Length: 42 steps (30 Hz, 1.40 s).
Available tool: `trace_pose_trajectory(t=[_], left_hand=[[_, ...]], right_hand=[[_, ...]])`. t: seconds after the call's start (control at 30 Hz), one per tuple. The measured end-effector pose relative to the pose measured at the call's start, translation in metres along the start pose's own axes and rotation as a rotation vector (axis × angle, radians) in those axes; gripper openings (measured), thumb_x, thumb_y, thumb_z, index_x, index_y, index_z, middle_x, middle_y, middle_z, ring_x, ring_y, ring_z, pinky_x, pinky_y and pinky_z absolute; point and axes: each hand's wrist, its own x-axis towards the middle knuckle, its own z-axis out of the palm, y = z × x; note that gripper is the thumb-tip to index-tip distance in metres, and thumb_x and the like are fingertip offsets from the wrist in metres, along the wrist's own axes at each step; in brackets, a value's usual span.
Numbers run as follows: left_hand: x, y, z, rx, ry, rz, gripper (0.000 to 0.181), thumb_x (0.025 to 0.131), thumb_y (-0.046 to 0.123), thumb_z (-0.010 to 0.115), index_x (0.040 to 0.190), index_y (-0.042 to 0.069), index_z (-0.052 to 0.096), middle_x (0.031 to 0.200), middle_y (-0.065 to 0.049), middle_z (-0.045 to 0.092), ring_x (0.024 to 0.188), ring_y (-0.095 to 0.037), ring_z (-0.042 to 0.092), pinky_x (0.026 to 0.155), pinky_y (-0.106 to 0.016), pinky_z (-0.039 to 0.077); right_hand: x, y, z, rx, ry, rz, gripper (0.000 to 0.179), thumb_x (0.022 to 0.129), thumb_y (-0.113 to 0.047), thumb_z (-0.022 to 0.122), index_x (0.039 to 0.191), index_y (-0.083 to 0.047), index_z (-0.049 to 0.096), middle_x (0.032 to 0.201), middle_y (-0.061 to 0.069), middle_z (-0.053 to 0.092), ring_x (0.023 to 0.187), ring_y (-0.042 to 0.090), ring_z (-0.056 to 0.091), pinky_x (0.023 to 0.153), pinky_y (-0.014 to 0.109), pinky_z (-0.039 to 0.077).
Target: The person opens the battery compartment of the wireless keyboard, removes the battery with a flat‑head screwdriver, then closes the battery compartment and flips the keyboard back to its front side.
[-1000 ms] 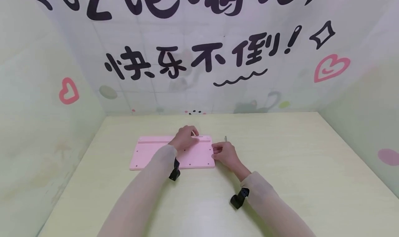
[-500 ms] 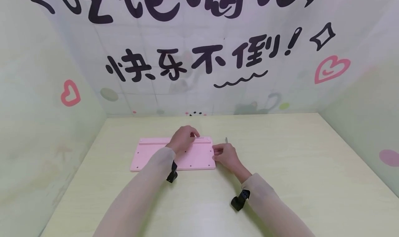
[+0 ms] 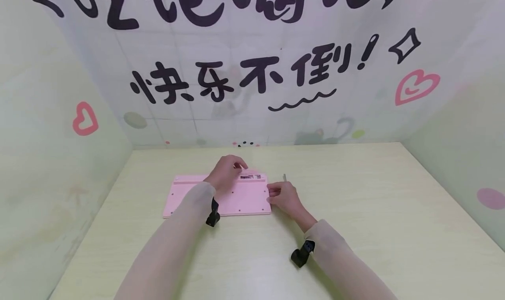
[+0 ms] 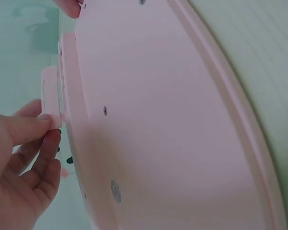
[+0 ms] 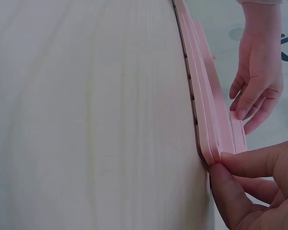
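The pink board [image 3: 248,200] lies screw side up on my table [image 3: 355,208], left of the middle and nearer the far edge. My right hand [image 3: 286,197] pinches its right end between thumb and fingers, presumably to steady it. My left hand [image 3: 226,169] pinches a small pink cover [image 4: 50,91] by one end, leaving most of it projecting beside the board's far side; contact there is unclear. A printed label [image 3: 247,177] shows nearby.
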Motion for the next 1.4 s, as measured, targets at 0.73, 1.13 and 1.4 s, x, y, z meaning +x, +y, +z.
trace_pose_trajectory(t=[0.73, 1.13, 1.4], left_hand=[[0.003, -0.025, -0.014, 0.027, 0.046, -0.085, 0.028, 0.089, -0.006, 0.047, 0.105, 0.005, 0.067, 0.108, -0.010, 0.058, 0.091, -0.023, 0.050, 0.084, -0.037, 0.042], [0.006, -0.031, -0.010, -0.056, 0.071, -0.163, 0.027, 0.091, -0.004, 0.047, 0.107, 0.006, 0.067, 0.112, -0.010, 0.057, 0.099, -0.024, 0.050, 0.089, -0.039, 0.042], [0.008, -0.038, -0.006, -0.004, 0.101, -0.149, 0.026, 0.091, -0.003, 0.048, 0.105, 0.007, 0.067, 0.111, -0.009, 0.059, 0.097, -0.023, 0.051, 0.088, -0.038, 0.042]], right_hand=[[-0.002, 0.000, 0.001, -0.024, 0.006, -0.027, 0.036, 0.074, 0.009, 0.069, 0.109, 0.006, 0.063, 0.088, 0.011, 0.063, 0.078, 0.018, 0.059, 0.067, 0.026, 0.052], [-0.002, 0.001, 0.000, -0.019, 0.012, -0.033, 0.036, 0.073, 0.009, 0.070, 0.109, 0.006, 0.063, 0.087, 0.011, 0.063, 0.078, 0.018, 0.060, 0.068, 0.027, 0.052], [-0.002, 0.000, 0.001, -0.020, 0.014, -0.033, 0.035, 0.074, 0.009, 0.069, 0.109, 0.006, 0.063, 0.087, 0.011, 0.063, 0.077, 0.018, 0.060, 0.067, 0.027, 0.052]])
